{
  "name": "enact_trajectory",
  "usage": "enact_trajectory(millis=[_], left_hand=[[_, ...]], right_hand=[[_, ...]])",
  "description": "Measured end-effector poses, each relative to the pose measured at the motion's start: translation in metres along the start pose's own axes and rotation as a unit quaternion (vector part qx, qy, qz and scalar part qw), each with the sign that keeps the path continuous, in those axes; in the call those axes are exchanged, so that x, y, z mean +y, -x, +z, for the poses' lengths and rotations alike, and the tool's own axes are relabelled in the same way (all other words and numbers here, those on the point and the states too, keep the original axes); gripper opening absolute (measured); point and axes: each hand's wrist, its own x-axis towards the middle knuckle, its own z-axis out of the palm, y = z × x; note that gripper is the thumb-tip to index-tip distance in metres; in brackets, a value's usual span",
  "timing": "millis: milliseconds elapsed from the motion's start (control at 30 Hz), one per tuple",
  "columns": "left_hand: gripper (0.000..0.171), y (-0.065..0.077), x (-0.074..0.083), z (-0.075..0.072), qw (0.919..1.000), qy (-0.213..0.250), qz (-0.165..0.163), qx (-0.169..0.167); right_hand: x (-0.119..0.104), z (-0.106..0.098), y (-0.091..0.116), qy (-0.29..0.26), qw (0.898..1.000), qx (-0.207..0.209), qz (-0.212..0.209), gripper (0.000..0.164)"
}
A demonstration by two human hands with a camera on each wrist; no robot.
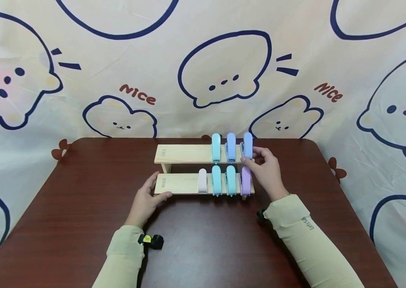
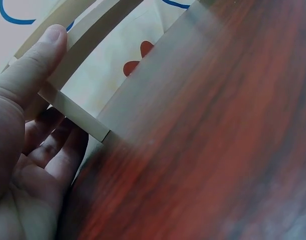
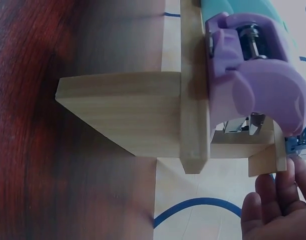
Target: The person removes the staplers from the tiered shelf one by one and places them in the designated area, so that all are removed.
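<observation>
A two-tier wooden rack [image 1: 185, 154] stands toward the far side of the table. My left hand [image 1: 145, 204] grips the left end of its lower tier, thumb over the front edge and fingers curled beneath, as the left wrist view shows. My right hand [image 1: 269, 172] holds the right end of the upper tier, thumb at the front beside a blue hole punch [image 1: 247, 146]. Another blue punch [image 1: 230, 148] and a teal one [image 1: 215, 148] share that tier. Below are a purple punch [image 3: 263, 90], two teal punches [image 1: 216, 180] and a smaller white one [image 1: 202, 181].
The dark red-brown table [image 1: 196, 244] extends around the rack. A pale cloth [image 1: 210, 120] with blue cartoon outlines hangs behind its back edge and at both sides. A black strap [image 1: 156, 242] with a yellow tag is on the left wrist.
</observation>
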Motion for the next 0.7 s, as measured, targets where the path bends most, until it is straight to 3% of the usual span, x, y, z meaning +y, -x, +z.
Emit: enact_trajectory(millis=[267,700], left_hand=[[0.093,0.0011,-0.0001,-0.0002,0.9989,0.045,-0.006,-0.009],[0.096,0.0038,0.0015,0.0001,0.999,0.042,-0.006,-0.013]], right_hand=[[0.0,-0.0031,0.0026,-0.006,1.0,-0.003,0.009,0.051],[0.0026,-0.0041,0.0061,-0.024,0.999,0.004,0.031,0.054]])
